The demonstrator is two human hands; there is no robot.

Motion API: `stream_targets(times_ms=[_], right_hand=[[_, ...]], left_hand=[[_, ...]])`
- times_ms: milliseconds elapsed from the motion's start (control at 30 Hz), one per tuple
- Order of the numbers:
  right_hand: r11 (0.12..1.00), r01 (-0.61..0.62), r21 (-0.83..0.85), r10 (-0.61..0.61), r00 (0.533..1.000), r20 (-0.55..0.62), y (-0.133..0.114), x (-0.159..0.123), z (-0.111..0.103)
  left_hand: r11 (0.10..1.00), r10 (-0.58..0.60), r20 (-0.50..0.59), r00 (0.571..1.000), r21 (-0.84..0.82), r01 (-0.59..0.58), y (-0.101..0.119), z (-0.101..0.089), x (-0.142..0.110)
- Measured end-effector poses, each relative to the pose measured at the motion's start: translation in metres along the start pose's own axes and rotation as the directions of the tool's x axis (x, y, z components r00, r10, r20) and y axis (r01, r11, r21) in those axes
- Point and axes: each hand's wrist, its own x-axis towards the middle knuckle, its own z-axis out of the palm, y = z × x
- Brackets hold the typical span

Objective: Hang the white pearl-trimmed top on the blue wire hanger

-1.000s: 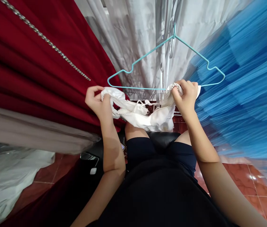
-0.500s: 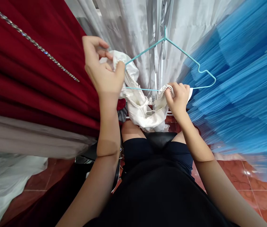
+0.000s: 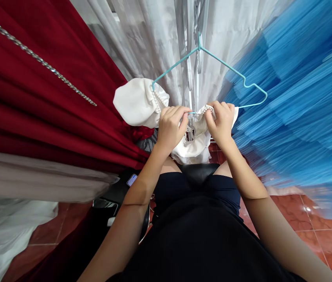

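A white garment (image 3: 139, 101) with a pearl-trimmed neckline hangs on a light-blue hanger (image 3: 175, 64). Its puffed left part sits over the hanger's left end, while the rest droops in folds toward my lap. My left hand (image 3: 170, 127) is closed on the garment beside the hanger's bottom bar; whether the bar is also in its fingers I cannot tell. Close by on the right, my right hand (image 3: 221, 120) grips the garment's other pearl-edged part at the bar. The hanger's right end sticks out bare past this hand.
Dark red fabric (image 3: 51, 113) hangs at the left, with a beaded strand (image 3: 39, 58) before it. Blue tulle (image 3: 295, 102) hangs at the right and white cloth (image 3: 145, 35) ahead. A phone (image 3: 131, 179) lies on a black surface by my left arm.
My left hand has let go of the garment's left part at the hanger's end and moved right and down, closing near the bar's middle. My right hand keeps its grip.
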Motion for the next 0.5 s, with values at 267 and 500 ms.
stream_targets(times_ms=[267,500], right_hand=[[1.000,0.024,0.013,-0.024,1.000,0.001,0.002,0.000,-0.002],[0.991,0.104,0.082,-0.069,0.934,-0.349,0.016,-0.020,-0.021]], left_hand=[[0.999,-0.012,0.039,0.999,-0.045,0.014,0.000,-0.004,0.001],[0.998,-0.056,-0.008,0.998,0.001,0.056,0.002,0.002,0.009]])
